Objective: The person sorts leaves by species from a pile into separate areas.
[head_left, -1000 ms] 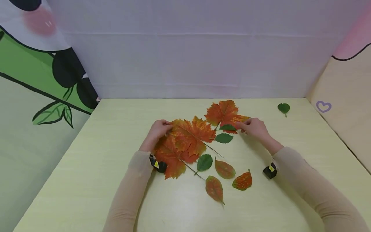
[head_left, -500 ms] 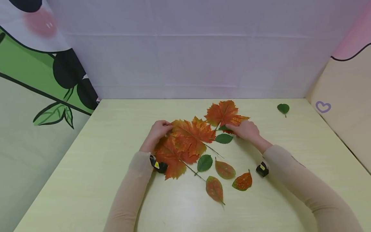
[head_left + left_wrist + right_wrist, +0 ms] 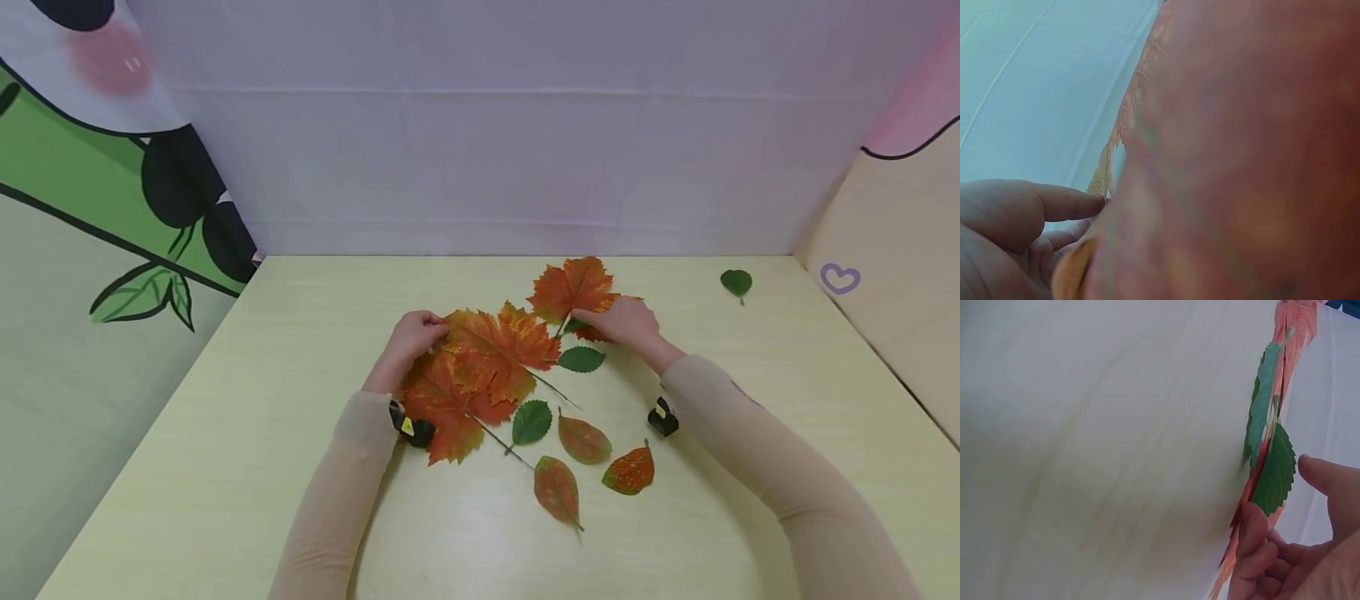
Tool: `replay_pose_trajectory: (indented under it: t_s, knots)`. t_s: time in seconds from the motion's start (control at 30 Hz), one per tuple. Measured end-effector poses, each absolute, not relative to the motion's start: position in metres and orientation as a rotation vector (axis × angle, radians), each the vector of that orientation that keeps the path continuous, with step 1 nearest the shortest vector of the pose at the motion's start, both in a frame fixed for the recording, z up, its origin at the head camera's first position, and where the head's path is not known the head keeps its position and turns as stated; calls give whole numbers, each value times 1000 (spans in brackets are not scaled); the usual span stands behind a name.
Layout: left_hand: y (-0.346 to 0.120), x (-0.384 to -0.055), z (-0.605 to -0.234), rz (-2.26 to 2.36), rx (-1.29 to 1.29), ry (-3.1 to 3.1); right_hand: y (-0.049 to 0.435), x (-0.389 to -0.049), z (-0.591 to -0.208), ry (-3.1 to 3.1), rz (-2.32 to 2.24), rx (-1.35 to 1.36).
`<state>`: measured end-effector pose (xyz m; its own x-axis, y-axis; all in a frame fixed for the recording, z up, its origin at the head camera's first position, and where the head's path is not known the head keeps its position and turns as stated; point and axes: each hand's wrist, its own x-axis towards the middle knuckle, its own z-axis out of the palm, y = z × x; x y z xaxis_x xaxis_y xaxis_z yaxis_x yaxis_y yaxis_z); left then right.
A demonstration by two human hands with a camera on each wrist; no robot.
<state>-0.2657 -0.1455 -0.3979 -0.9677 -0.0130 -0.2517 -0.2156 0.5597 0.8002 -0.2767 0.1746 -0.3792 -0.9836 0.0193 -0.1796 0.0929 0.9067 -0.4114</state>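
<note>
My left hand (image 3: 411, 340) pinches the left edge of an orange maple leaf (image 3: 498, 346), which overlaps another orange maple leaf (image 3: 442, 408) below it. A blurred leaf (image 3: 1241, 150) fills most of the left wrist view. At the back, my right hand (image 3: 626, 323) is over a third orange maple leaf (image 3: 573, 287). In the right wrist view its curled fingers (image 3: 1250, 528) grip the tip of a toothed green leaf (image 3: 1275, 472), while the extended digit stands at that leaf's edge. A second green leaf (image 3: 581, 359) lies just in front.
Nearer me lie a round green leaf (image 3: 532, 422) and red-green leaves (image 3: 584, 439), (image 3: 557, 490) and a spotted red leaf (image 3: 628, 471). A lone green leaf (image 3: 737, 282) is at the back right. A pale wall (image 3: 480, 167) borders the table (image 3: 285, 375) behind.
My right hand has moved left along the green leaf and covers more of it; the leaf now slants slightly. The left hand has kept its pinch in place.
</note>
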Motion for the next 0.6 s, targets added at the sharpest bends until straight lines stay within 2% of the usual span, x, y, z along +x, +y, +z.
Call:
replay_pose_trajectory:
  t_s: [0.6]
  knots:
    - [-144,-265,-398,1386,-201,2574,172,-286,-384,2826,-769,89]
